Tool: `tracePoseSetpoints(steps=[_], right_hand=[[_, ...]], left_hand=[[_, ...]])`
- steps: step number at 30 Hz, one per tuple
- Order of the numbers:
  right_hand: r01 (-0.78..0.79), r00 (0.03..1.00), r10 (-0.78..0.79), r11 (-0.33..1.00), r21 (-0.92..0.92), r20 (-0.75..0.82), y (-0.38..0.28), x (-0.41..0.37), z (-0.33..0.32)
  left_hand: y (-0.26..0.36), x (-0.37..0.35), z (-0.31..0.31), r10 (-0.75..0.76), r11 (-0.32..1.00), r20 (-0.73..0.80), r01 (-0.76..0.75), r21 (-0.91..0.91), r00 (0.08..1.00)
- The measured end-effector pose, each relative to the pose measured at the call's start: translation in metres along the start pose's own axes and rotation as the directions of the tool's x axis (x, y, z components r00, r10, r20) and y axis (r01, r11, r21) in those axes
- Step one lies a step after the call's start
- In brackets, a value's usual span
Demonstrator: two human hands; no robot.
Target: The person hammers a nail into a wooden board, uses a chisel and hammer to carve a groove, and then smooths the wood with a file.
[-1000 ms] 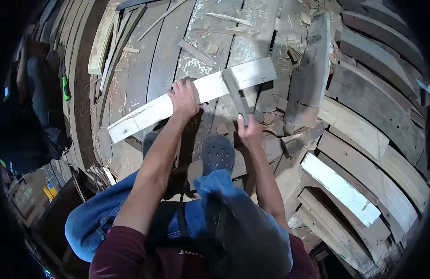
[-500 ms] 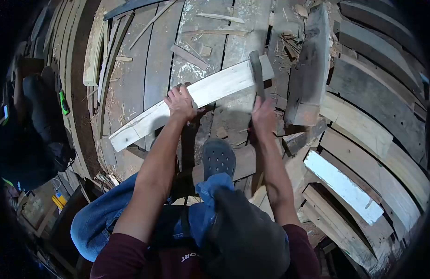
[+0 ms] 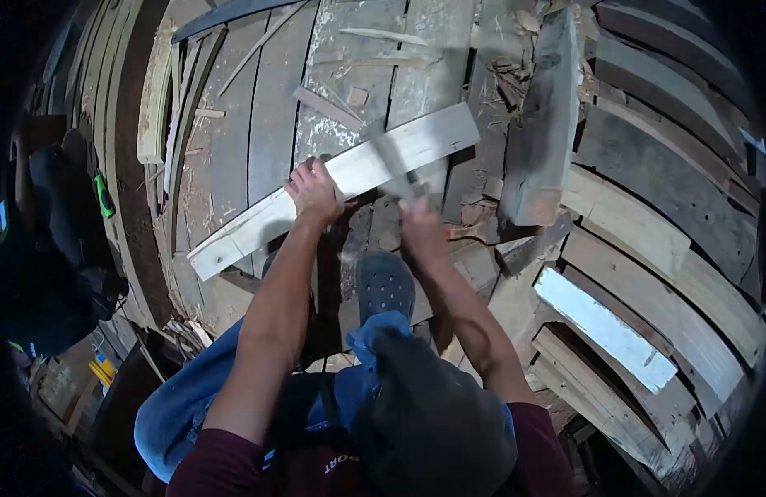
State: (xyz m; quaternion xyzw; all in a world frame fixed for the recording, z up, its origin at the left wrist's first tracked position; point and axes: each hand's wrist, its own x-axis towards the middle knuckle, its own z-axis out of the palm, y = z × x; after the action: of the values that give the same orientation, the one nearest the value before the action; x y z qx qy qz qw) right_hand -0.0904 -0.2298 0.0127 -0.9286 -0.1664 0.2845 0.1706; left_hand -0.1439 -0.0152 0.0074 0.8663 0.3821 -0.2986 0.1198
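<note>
A long, pale squared timber (image 3: pixel 259 222) lies slantwise in front of me. My left hand (image 3: pixel 314 195) is closed over it left of its middle, fingers on the far edge. In my right hand (image 3: pixel 423 228) is the handle of a machete (image 3: pixel 391 157). Its short, broad blade is blurred by motion and overlaps the timber to the right of my left hand. A faint line crosses the timber close to its left end. My shoe (image 3: pixel 385 286) is just below the timber, between my arms.
Weathered floorboards (image 3: pixel 275 108) carry shavings, sticks and small offcuts. A thick upright block (image 3: pixel 544 124) stands to the right, beside stacked planks (image 3: pixel 648 265) and a white-painted piece (image 3: pixel 602 327). At far left are a green-handled tool (image 3: pixel 105 197) and a person's dark clothing (image 3: pixel 56 232).
My right hand has swung the machete leftward along the timber, from near its right end towards my left hand. My left hand keeps its hold, and the whole view has shifted slightly.
</note>
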Motion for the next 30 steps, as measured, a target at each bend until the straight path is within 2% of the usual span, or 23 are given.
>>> tracePoseSetpoints(steps=[1, 4, 5, 6, 8, 10, 12, 15, 16, 17, 18, 20, 21, 23, 26, 27, 28, 29, 30], right_hand=[[0.139, 0.985, -0.125, 0.983, -0.119, 0.122, -0.007, -0.006, 0.011], [0.033, 0.978, -0.023, 0.998, -0.049, 0.205, -0.02, 0.008, -0.057], [0.28, 0.955, -0.298, 0.916, -0.289, -0.019, 0.026, 0.02, -0.034], [-0.192, 0.979, 0.192, 0.981, 0.007, -0.074, 0.016, 0.026, -0.055], [-0.338, 0.932, 0.334, 0.941, -0.008, -0.145, 0.008, 0.033, -0.069], [-0.094, 0.968, 0.117, 0.989, 0.11, -0.221, 0.01, 0.014, -0.009], [0.174, 0.983, -0.18, 0.978, -0.115, -0.038, -0.015, -0.013, 0.028], [0.201, 0.977, -0.185, 0.966, -0.164, 0.103, 0.027, 0.025, 0.0], [-0.057, 0.998, 0.059, 0.991, 0.12, -0.012, 0.012, 0.031, -0.047], [-0.181, 0.978, 0.198, 0.964, 0.194, -0.07, 0.009, 0.032, -0.063], [-0.286, 0.935, 0.332, 0.915, 0.283, -0.126, 0.006, 0.032, -0.08], [-0.289, 0.896, 0.286, 0.956, 0.043, -0.339, 0.039, 0.044, -0.049], [-0.186, 0.936, 0.205, 0.978, 0.092, -0.286, 0.033, 0.029, -0.028], [0.129, 0.976, -0.123, 0.991, 0.021, -0.181, 0.009, -0.011, 0.011], [0.036, 0.995, -0.027, 0.995, -0.09, 0.094, 0.018, -0.001, -0.012], [-0.037, 0.997, 0.031, 0.995, -0.092, -0.067, 0.036, 0.012, -0.018], [-0.115, 0.971, 0.092, 0.989, -0.095, -0.22, 0.058, 0.027, -0.029], [-0.193, 0.915, 0.148, 0.977, -0.086, -0.375, 0.071, 0.038, -0.035], [-0.259, 0.88, 0.214, 0.964, -0.052, -0.424, 0.049, 0.037, -0.056]], left_hand=[[0.001, -0.001, -0.003, 0.009, 1.0, -0.006, -0.009, 0.004, 1.0], [-0.004, 0.003, 0.003, 0.028, 1.0, -0.043, -0.028, 0.0, 0.999], [-0.004, 0.003, 0.003, 0.036, 0.999, -0.065, -0.037, -0.014, 0.997], [-0.004, -0.001, 0.005, 0.043, 0.999, -0.079, -0.045, -0.029, 0.996], [-0.004, -0.003, 0.005, 0.049, 0.999, -0.068, -0.049, 0.006, 0.997], [-0.001, -0.002, 0.002, 0.061, 0.998, -0.081, -0.06, 0.006, 0.995], [-0.004, 0.001, 0.003, 0.06, 0.998, -0.05, -0.062, -0.029, 0.997], [-0.002, 0.0, -0.002, 0.055, 0.997, -0.058, -0.058, -0.051, 0.997], [0.0, 0.0, -0.009, 0.054, 0.997, -0.043, -0.056, -0.06, 0.998], [-0.001, -0.005, -0.008, 0.045, 0.997, -0.015, -0.046, -0.069, 0.999], [-0.005, 0.001, 0.007, 0.066, 0.996, -0.091, -0.071, -0.055, 0.994], [-0.004, 0.0, 0.009, 0.073, 0.996, -0.128, -0.079, -0.037, 0.989], [-0.002, -0.002, 0.008, 0.076, 0.996, -0.131, -0.082, -0.042, 0.988], [-0.003, -0.003, 0.004, 0.084, 0.995, -0.145, -0.091, -0.048, 0.986], [-0.005, -0.005, 0.004, 0.1, 0.989, -0.191, -0.119, -0.088, 0.977], [-0.007, -0.001, 0.011, 0.108, 0.99, -0.208, -0.125, -0.066, 0.972], [-0.005, -0.005, 0.003, 0.095, 0.991, -0.156, -0.107, -0.074, 0.983], [-0.005, -0.003, 0.008, 0.089, 0.994, -0.145, -0.098, -0.057, 0.985], [-0.006, -0.001, 0.009, 0.087, 0.995, -0.144, -0.094, -0.041, 0.986]])
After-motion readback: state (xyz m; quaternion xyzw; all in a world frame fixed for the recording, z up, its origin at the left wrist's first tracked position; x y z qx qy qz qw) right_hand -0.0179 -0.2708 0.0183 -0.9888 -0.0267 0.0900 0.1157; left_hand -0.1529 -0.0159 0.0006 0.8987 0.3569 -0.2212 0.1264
